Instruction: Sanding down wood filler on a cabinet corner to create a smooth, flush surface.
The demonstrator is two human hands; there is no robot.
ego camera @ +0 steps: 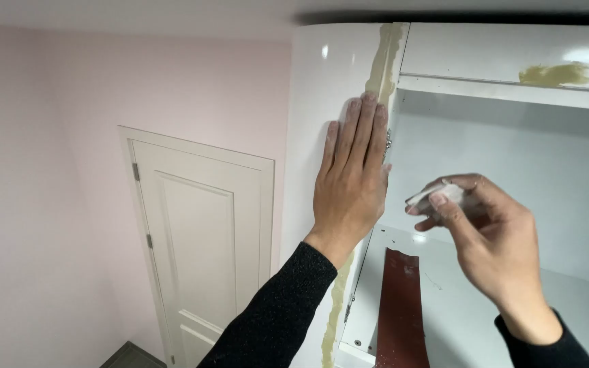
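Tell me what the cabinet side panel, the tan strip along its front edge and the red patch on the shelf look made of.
Cabinet side panel: glossy white laminate or lacquered board, judging by the sharp light reflections. Tan strip: matte filler or dried adhesive, smeared unevenly; which one is unclear. Red patch: flat dark-red sheet or primer paint; cannot tell. The left hand lies flat on the panel.

A home room under repair: pink walls (49, 170), a panelled door (199, 252), a white wardrobe (322, 88) patched with filler (384, 61).
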